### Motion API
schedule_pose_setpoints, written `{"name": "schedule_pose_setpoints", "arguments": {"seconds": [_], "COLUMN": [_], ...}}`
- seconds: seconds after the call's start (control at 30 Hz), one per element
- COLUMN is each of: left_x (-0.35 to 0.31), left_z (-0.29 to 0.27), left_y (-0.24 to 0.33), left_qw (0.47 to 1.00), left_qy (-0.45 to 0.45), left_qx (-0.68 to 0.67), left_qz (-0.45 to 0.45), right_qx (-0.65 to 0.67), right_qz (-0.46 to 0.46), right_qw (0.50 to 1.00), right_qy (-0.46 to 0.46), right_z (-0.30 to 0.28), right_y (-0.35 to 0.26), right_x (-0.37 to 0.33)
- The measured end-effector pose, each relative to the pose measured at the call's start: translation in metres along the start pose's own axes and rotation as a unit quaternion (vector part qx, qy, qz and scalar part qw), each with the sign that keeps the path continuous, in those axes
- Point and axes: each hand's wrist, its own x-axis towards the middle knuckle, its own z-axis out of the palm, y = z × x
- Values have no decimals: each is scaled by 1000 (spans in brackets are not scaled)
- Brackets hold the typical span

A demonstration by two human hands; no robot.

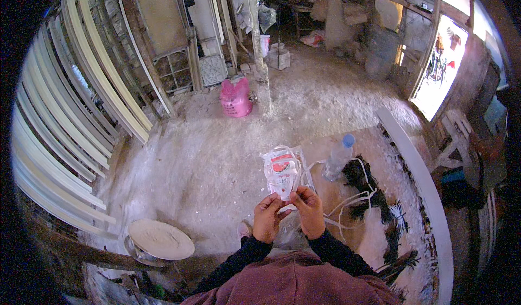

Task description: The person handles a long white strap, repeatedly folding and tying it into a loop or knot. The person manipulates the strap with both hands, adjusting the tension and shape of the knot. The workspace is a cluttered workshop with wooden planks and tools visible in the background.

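Note:
My left hand (267, 218) and my right hand (308, 211) are close together in front of my body. Both pinch the lower end of a white plastic pouch (280, 181) with a red picture on it. Whether the fingertips also hold a strip cannot be made out. A thin white strap (355, 198) trails in loops from beside the pouch to the right. Beyond my right hand stands a clear plastic bottle (337, 161) with a blue cap. Bundles of black strands (361, 188) lie to the right of that hand, on a pale surface.
Long pale strips (59, 142) lean in rows at the left. A round, dusty disc-like seat (161, 240) is at the lower left. Ahead, a pink plastic bag (236, 97) sits by a post (260, 66). A long white board (426, 191) edges the work surface; a bright doorway (442, 69) opens far right.

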Motion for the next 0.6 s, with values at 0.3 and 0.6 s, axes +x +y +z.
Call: {"name": "schedule_pose_setpoints", "arguments": {"seconds": [0.3, 0.6], "left_x": [1, 29], "left_z": [-1, -57], "left_y": [-5, 51], "left_qw": [1000, 970], "left_qy": [-4, 95], "left_qx": [-1, 112], "left_qz": [0, 196], "right_qx": [54, -40], "right_qz": [19, 54], "right_qw": [998, 997], "right_qy": [6, -27], "right_z": [0, -53], "right_y": [2, -41], "right_x": [0, 20]}}
